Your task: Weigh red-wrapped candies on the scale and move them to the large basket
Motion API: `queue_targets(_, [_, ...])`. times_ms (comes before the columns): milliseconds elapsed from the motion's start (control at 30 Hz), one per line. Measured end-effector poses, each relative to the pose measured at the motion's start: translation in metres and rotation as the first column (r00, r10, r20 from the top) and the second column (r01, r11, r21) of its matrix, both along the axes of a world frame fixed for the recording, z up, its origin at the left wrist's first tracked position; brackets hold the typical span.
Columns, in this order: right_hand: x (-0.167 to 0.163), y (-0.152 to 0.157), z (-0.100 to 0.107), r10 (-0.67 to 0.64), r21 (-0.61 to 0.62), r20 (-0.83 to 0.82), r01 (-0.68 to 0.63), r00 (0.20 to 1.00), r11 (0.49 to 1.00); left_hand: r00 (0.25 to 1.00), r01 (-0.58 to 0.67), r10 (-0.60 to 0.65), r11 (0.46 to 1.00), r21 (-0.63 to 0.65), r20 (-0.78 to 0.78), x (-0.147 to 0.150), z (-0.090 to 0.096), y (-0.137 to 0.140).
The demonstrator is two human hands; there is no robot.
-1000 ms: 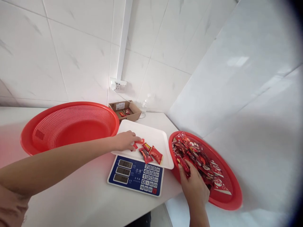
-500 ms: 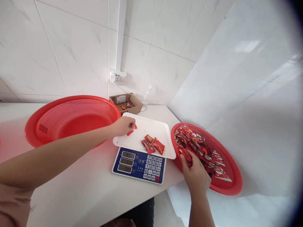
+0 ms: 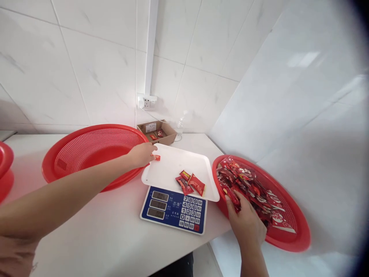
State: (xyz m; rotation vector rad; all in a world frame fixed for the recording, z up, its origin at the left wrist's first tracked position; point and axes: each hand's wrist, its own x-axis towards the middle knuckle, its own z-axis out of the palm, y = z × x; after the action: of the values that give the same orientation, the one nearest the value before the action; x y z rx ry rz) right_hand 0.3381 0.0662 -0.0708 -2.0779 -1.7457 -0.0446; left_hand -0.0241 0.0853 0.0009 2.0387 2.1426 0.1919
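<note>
My left hand [image 3: 142, 154] is over the left edge of a white tray [image 3: 170, 161], fingers closed on a small red snack packet [image 3: 156, 157]. The tray lies on a blue-and-white digital scale [image 3: 174, 211]. Three red snack packets [image 3: 196, 184] lie together on its right half. On the right, my right hand [image 3: 247, 217] reaches over the near rim of a red basket [image 3: 302, 240] full of mixed red packets. Its thumb and fingers close around a shiny red packet [image 3: 234, 198]; the fingertips are partly hidden among the others.
A large red mesh basket [image 3: 95, 132] stands behind my left forearm. Part of another red basket [image 3: 6, 161] shows at the left edge. Behind the tray are a cardboard box [image 3: 170, 134] holding a few packets and a clear plastic bottle [image 3: 181, 125]. A wall socket [image 3: 147, 102] is above.
My left hand has moved left across the tray toward its edge, with a red packet at its fingertips. The right hand stays in the basket. The view has shifted slightly.
</note>
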Motion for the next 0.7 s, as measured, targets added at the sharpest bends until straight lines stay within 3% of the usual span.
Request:
queue_targets(167, [0.001, 0.0, 0.0, 0.004, -0.019, 0.004, -0.004, 1.0, 1.0, 0.995, 0.013, -0.019, 0.998, -0.06, -0.098, 0.021, -0.014, 0.023])
queue_targets(333, [0.005, 0.001, -0.005, 0.012, -0.018, 0.013, -0.012, 1.0, 1.0, 0.995, 0.039, -0.038, 0.999, 0.007, -0.095, 0.029, 0.001, 0.023])
queue_targets(533, [0.004, 0.001, -0.005, 0.028, 0.027, 0.002, -0.028, 1.0, 0.999, 0.994, -0.064, 0.073, 0.992, 0.105, -0.08, -0.018, 0.031, -0.005])
queue_targets(633, [0.004, 0.0, -0.005, 0.029, 0.048, 0.004, -0.029, 1.0, 0.998, 0.987, -0.121, 0.132, 0.986, 0.118, -0.091, -0.046, 0.034, -0.016])
queue_targets(700, [0.003, 0.0, -0.005, 0.033, 0.049, 0.006, -0.033, 0.999, 0.998, 0.992, -0.076, 0.09, 0.987, 0.144, -0.093, -0.049, 0.03, -0.019])
